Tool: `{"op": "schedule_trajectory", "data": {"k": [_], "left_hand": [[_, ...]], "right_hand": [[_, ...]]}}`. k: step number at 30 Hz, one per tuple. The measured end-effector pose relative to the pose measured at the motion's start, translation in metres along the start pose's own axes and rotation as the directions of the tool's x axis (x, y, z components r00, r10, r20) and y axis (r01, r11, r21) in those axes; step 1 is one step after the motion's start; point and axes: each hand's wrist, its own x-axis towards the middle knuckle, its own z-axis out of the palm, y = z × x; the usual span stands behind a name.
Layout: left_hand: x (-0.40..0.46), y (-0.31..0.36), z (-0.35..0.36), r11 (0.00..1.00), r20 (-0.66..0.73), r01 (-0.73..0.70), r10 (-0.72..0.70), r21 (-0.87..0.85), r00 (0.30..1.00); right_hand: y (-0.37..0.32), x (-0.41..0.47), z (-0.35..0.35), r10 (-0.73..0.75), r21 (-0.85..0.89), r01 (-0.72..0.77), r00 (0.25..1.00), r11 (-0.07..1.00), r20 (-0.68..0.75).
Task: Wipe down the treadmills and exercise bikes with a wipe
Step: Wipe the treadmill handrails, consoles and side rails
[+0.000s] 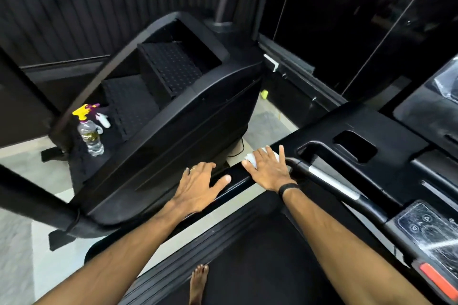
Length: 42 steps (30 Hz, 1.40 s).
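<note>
1. Right hand: fingers straight and spread, grip apart, palm pressing a white wipe flat onto the black left handrail of the treadmill; dark band at the wrist.
2. Left hand: fingers straight, grip apart, resting on the same rail just beside the right hand; ring on one finger.
3. Bare foot: on the treadmill belt.
4. Spray bottle: clear, yellow-and-purple trigger, upright on the neighbouring stair machine, well apart from both hands.

Pale tiled floor carries a black stair machine; a spray bottle stands on its base.
</note>
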Motion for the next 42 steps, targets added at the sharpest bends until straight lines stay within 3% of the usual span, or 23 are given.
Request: {"op": "schedule_trajectory", "data": {"k": [3, 8, 14, 16, 19, 22, 25, 28, 33, 36, 39, 40, 42], "left_hand": [[-0.034, -0.008, 0.007, 0.979, 0.135, 0.021, -0.049, 0.205, 0.99], [-0.063, -0.021, 0.011, 0.911, 0.031, 0.062, -0.081, 0.407, 0.996], [-0.095, -0.05, 0.005, 0.881, -0.021, 0.105, -0.108, 0.461, 0.994], [-0.107, -0.06, 0.001, 0.874, -0.024, 0.127, -0.131, 0.47, 0.991], [-0.124, -0.074, -0.006, 0.867, -0.036, 0.145, -0.146, 0.477, 0.989], [-0.138, -0.086, -0.015, 0.878, -0.02, 0.152, -0.16, 0.454, 0.987], [-0.149, -0.103, -0.025, 0.925, 0.03, 0.128, -0.148, 0.357, 0.988], [-0.164, -0.135, -0.043, 0.997, 0.102, 0.069, -0.067, -0.02, 0.993], [-0.197, -0.198, -0.059, 0.97, 0.167, 0.055, -0.015, -0.237, 0.986], [-0.2, -0.211, -0.064, 0.972, 0.219, 0.039, 0.013, -0.231, 0.976], [-0.198, -0.21, -0.066, 0.985, 0.225, -0.086, 0.118, -0.149, 0.967], [-0.199, -0.21, -0.067, 0.986, 0.22, -0.11, 0.136, -0.126, 0.966], [-0.203, -0.217, -0.071, 0.987, 0.21, -0.107, 0.13, -0.118, 0.969]], "right_hand": [[-0.021, -0.017, 0.01, -0.068, 0.005, 0.068, 0.997, 0.998, -0.027], [-0.062, -0.042, 0.029, -0.241, 0.006, 0.242, 0.965, 0.97, -0.1], [-0.083, -0.079, 0.031, -0.589, 0.011, 0.593, 0.802, 0.805, -0.102], [-0.058, -0.062, 0.024, -0.544, -0.022, 0.545, 0.832, 0.838, -0.11], [-0.041, -0.031, 0.014, -0.235, 0.063, 0.238, 0.971, 0.969, -0.044], [-0.074, -0.024, 0.022, -0.105, -0.018, 0.104, 0.994, 0.994, -0.012], [-0.145, -0.054, 0.038, -0.23, -0.094, 0.224, 0.971, 0.97, -0.069], [-0.232, -0.098, 0.065, -0.366, -0.087, 0.358, 0.924, 0.93, -0.109], [-0.287, -0.129, 0.076, -0.361, -0.054, 0.357, 0.924, 0.933, -0.124], [-0.284, -0.133, 0.073, -0.401, -0.052, 0.398, 0.914, 0.916, -0.063], [-0.261, -0.132, 0.059, -0.507, -0.018, 0.507, 0.862, 0.862, -0.009], [-0.245, -0.128, 0.054, -0.504, -0.02, 0.504, 0.863, 0.863, 0.0], [-0.219, -0.116, 0.043, -0.36, -0.004, 0.36, 0.933, 0.933, 0.026]]}}
